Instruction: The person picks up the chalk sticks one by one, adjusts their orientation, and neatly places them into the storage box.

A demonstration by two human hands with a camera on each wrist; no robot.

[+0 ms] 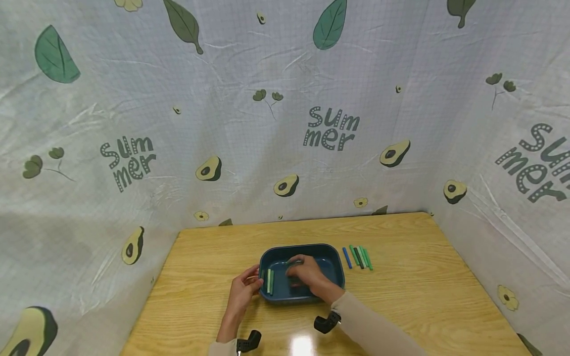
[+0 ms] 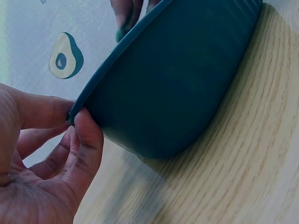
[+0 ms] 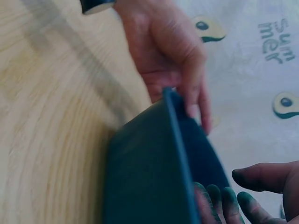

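- Head view: pinching left rim of tray (image 1: 279, 278) with left hand (image 1: 242, 292), near two green sticks (image 1: 269, 282) inside.
- Holding right hand (image 1: 308, 273) over tray, with fingers apart.
- Probably filling tray; next, perhaps calls for pinching loose sticks (image 1: 358, 258) on counter (image 1: 401, 289), at right.

Count from my end of the feed. One bin (image 1: 330, 267). Inside it I make out two pale green sticks (image 1: 271, 283). On the one table (image 1: 401, 291) I count five more: one blue stick (image 1: 347, 257), one dark stick (image 1: 358, 258), three in green shades. Hands: two, one left hand (image 1: 242, 291), one right hand (image 1: 307, 272). Black wrist devices (image 1: 327, 324): two. "Summer" prints (image 1: 331, 128) in my head view: three, one cut by the frame.
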